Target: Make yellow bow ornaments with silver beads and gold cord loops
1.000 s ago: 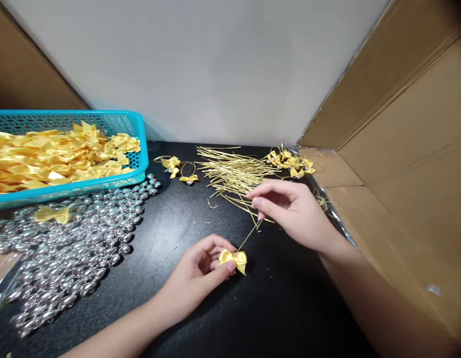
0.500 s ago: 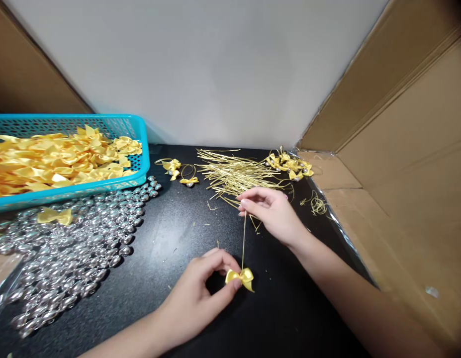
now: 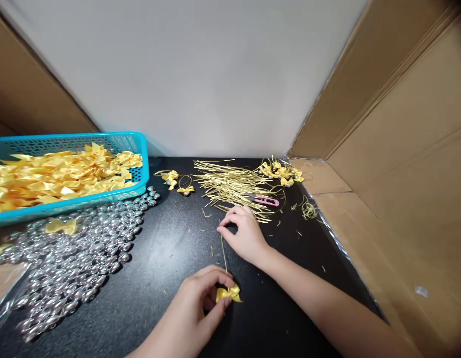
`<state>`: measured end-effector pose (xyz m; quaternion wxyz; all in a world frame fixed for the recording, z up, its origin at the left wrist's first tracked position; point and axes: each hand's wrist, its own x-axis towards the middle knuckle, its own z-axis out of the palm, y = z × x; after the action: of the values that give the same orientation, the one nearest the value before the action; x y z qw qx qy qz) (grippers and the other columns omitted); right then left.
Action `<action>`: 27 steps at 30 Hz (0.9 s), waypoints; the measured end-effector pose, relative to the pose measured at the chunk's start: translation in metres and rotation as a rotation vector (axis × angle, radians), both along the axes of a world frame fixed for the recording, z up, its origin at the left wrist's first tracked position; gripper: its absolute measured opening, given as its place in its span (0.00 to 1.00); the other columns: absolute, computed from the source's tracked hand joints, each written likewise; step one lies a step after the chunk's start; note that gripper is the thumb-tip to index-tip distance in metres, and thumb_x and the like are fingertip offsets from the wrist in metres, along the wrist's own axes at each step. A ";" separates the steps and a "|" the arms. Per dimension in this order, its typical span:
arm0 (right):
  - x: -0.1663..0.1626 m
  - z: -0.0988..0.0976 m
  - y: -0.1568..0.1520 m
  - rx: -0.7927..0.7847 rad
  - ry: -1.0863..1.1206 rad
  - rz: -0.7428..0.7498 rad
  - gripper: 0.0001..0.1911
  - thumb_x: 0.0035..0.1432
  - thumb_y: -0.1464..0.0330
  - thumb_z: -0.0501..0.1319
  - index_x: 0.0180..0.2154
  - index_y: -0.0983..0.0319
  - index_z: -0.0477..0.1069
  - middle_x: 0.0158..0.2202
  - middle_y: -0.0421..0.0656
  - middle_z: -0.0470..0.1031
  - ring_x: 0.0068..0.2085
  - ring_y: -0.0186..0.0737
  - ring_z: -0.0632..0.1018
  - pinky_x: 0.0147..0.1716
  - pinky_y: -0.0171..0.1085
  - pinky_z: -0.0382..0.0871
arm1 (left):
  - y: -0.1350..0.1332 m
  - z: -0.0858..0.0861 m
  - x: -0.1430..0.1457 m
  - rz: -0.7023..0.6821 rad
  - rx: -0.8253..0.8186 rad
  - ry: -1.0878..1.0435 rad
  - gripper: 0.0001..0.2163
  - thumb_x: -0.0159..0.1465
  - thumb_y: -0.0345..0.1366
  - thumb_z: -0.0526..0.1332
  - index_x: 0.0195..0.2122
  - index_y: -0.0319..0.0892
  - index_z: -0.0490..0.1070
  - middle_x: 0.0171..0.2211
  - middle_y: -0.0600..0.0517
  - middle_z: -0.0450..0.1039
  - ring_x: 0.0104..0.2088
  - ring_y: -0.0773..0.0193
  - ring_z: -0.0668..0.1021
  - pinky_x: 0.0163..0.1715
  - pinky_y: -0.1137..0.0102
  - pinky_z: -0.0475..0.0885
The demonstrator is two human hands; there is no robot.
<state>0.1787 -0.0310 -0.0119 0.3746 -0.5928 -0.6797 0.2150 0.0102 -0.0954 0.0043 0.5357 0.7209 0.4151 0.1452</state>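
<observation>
Between the thumb and fingers of my left hand (image 3: 200,303) is a yellow ribbon bow (image 3: 233,293), held low over the black tabletop. A thin gold cord (image 3: 225,258) rises from the bow. My right hand (image 3: 245,233) is above and to the right, its thumb and forefinger pinched at the cord's upper end. Just behind that hand lies a pile of cut gold cords (image 3: 230,179), with a pink-handled cutter (image 3: 266,200) on its right side. Whether a bead is on the held bow cannot be seen.
A turquoise basket (image 3: 145,169) of yellow bows stands at the left. Many silver beads (image 3: 84,258) spread before it, one loose bow (image 3: 61,226) on top. Bows with beads and cords (image 3: 280,171) lie at the back right, near tangled cord (image 3: 308,210). Cardboard walls (image 3: 402,124) flank the table.
My right hand has moved left and down, and the cord leans left now. My left hand with the bow has shifted slightly left and down. The pink cutter has come into view.
</observation>
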 end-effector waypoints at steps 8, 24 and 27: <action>-0.002 -0.005 0.001 0.070 -0.106 -0.016 0.03 0.52 0.72 0.68 0.28 0.60 0.76 0.34 0.42 0.75 0.41 0.43 0.71 0.44 0.41 0.65 | 0.004 0.000 -0.004 -0.007 0.090 0.100 0.10 0.62 0.34 0.56 0.44 0.44 0.72 0.48 0.46 0.66 0.25 0.70 0.71 0.25 0.73 0.69; 0.030 0.011 0.016 0.036 -0.480 -0.015 0.06 0.58 0.70 0.65 0.28 0.62 0.74 0.35 0.45 0.74 0.44 0.48 0.70 0.45 0.47 0.59 | 0.080 0.030 0.004 -0.025 0.868 0.413 0.09 0.64 0.31 0.58 0.44 0.42 0.73 0.42 0.48 0.72 0.39 0.60 0.76 0.40 0.66 0.73; 0.029 0.012 0.014 0.053 -0.556 -0.004 0.04 0.60 0.71 0.63 0.32 0.62 0.74 0.38 0.47 0.74 0.45 0.49 0.69 0.44 0.47 0.58 | 0.106 0.027 0.017 -0.085 0.966 0.462 0.07 0.62 0.31 0.61 0.40 0.41 0.76 0.40 0.47 0.74 0.41 0.56 0.74 0.42 0.63 0.71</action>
<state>0.2073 -0.0168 -0.0002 0.1895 -0.6203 -0.7607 0.0256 0.0267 0.0109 0.0313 0.0430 0.9147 0.3785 0.1353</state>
